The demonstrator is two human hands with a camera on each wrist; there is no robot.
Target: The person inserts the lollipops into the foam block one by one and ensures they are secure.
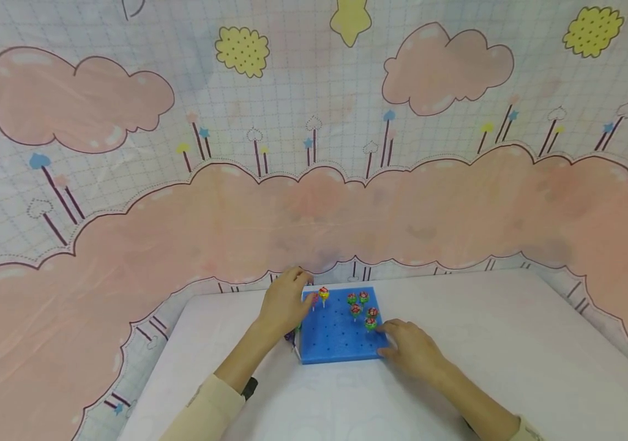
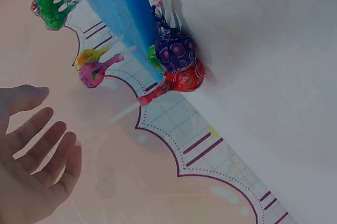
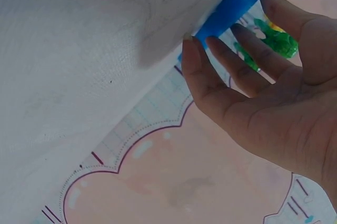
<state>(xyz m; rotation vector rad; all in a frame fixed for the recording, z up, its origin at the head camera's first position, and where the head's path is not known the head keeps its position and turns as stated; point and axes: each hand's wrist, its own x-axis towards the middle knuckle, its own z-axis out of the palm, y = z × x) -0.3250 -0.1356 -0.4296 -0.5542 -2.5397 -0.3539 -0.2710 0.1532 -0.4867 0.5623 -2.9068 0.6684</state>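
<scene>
A blue foam board (image 1: pixel 336 334) with rows of holes lies on the white table (image 1: pixel 512 343). Several wrapped lollipops (image 1: pixel 362 306) stand in its far right part, and one with a yellow and red top (image 1: pixel 323 293) stands near the far left corner. My left hand (image 1: pixel 287 299) hovers at that corner with fingers (image 2: pixel 39 145) spread, holding nothing. My right hand (image 1: pixel 402 343) rests against the board's near right edge (image 3: pixel 237 6), fingers (image 3: pixel 221 71) straight. A purple lollipop (image 2: pixel 176 50) and a red lollipop (image 2: pixel 184 79) lie on the table against the board's left side.
A pink cloud-patterned cloth (image 1: pixel 314 202) hangs behind the table and falls past its far edge. White table surface runs to the right of the board and in front of it.
</scene>
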